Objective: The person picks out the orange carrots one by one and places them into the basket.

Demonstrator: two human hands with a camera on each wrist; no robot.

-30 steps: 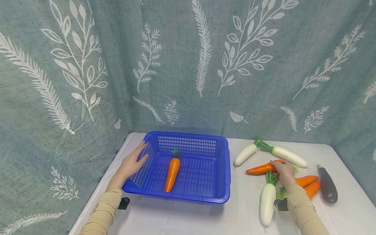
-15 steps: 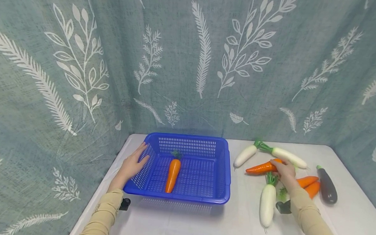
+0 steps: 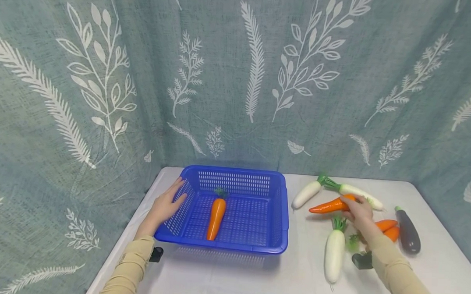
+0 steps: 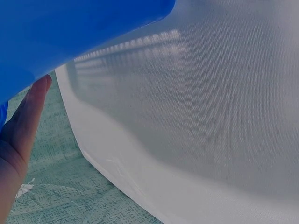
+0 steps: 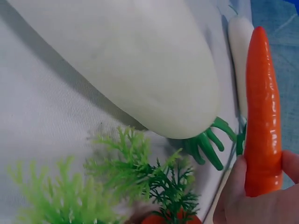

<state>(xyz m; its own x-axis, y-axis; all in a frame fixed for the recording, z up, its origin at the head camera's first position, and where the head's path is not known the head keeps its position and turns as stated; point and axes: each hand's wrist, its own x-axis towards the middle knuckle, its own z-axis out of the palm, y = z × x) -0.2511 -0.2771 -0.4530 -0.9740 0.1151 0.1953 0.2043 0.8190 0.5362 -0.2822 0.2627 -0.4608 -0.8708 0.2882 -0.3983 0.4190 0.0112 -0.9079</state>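
My right hand (image 3: 360, 211) grips an orange carrot (image 3: 329, 207) near its thick end, its tip pointing left, slightly above the table. In the right wrist view the thumb and fingers hold the carrot (image 5: 262, 116) from both sides. My left hand (image 3: 167, 206) rests against the left side of a blue plastic basket (image 3: 231, 247), fingers extended along the rim. Inside the basket lies another carrot (image 3: 216, 218) with a green top. Just below the right hand is a white radish (image 3: 334, 256) with green stems, and more carrots (image 3: 391, 233) lie partly hidden behind the right forearm.
Two more white radishes (image 3: 306, 194) lie at the back of the white table (image 3: 229, 282), their green tops meeting. A dark eggplant (image 3: 408, 231) lies at the far right. A leaf-patterned curtain (image 3: 230, 76) hangs behind and beside the table.
My right hand has lifted the carrot a little off the table, its tip rising slightly. The left hand and the basket stay put.
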